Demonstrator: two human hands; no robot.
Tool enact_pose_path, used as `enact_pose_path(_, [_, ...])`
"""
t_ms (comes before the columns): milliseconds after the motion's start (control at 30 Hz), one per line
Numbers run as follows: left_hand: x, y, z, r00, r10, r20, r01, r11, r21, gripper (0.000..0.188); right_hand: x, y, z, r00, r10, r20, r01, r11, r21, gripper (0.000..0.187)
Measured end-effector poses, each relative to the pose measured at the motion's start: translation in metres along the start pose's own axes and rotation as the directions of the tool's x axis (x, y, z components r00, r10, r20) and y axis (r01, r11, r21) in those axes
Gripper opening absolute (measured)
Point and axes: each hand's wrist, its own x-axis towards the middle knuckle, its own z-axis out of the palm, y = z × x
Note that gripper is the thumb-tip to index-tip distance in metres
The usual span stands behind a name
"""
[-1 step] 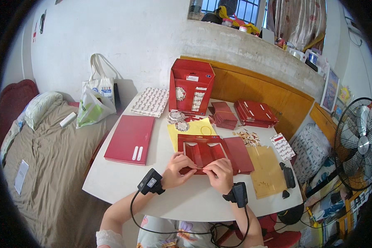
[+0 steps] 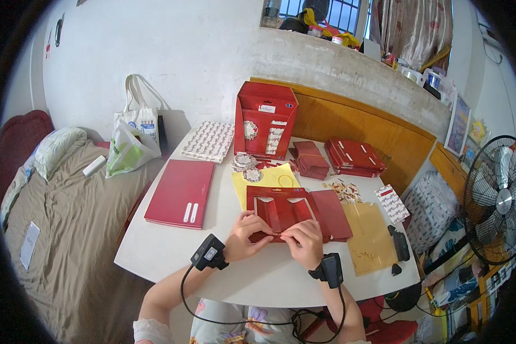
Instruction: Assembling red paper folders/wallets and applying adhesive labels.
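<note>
Nothing is visibly shifting since the earlier frame: the left hand [image 2: 245, 236] and the right hand [image 2: 305, 239] are holding the same pose, and every stack is staying where it was. The red windowed piece [image 2: 284, 211] is lying flat on the white surface [image 2: 155, 252], directly in front of the person, partly overlapping a yellow sheet [image 2: 258, 183] and resting beside a plain red card [image 2: 333, 215]. Fingers of both hands are pinching its near edge, their tips coming close together at the middle; whether they are also gripping a small strip there is too small to tell.

Judging by how things are lying, the work is sitting partway. An upright red box [image 2: 266, 117] is standing at the back, already shaped and looking finished. Small pale scraps [image 2: 345, 193] are gathering on the right, probably leavings from handled pieces. The near edge is apparently still needing attention, since the fingers are working exactly there. Further red pieces are waiting flat: a broad red stack [image 2: 180, 192] at left, a banded red bundle [image 2: 311, 161] and a pile with white strips [image 2: 354, 156] behind; which of these are done, the view is not showing.
</note>
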Motion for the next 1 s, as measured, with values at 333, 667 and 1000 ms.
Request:
enact_pose_path(333, [0.0, -0.011, 0.004, 1.0, 0.017, 0.013, -0.018, 0.998, 0.067, 0.012, 0.003, 0.002, 0.005, 0.999, -0.024, 0.04, 0.025, 0.999, -0.023, 0.009])
enact_pose_path(667, [0.001, -0.017, 0.003, 0.998, 0.048, 0.029, -0.05, 0.996, 0.073, 0.012, -0.001, 0.01, 0.004, 0.998, 0.046, 0.048, -0.044, 0.998, -0.05, 0.007])
enact_pose_path(1000, [0.007, -0.023, -0.01, 0.998, 0.048, -0.052, -0.045, 0.998, 0.049, 0.022, 0.008, 0.018, -0.007, 0.993, 0.076, -0.093, -0.081, 0.995, -0.057, 0.013])
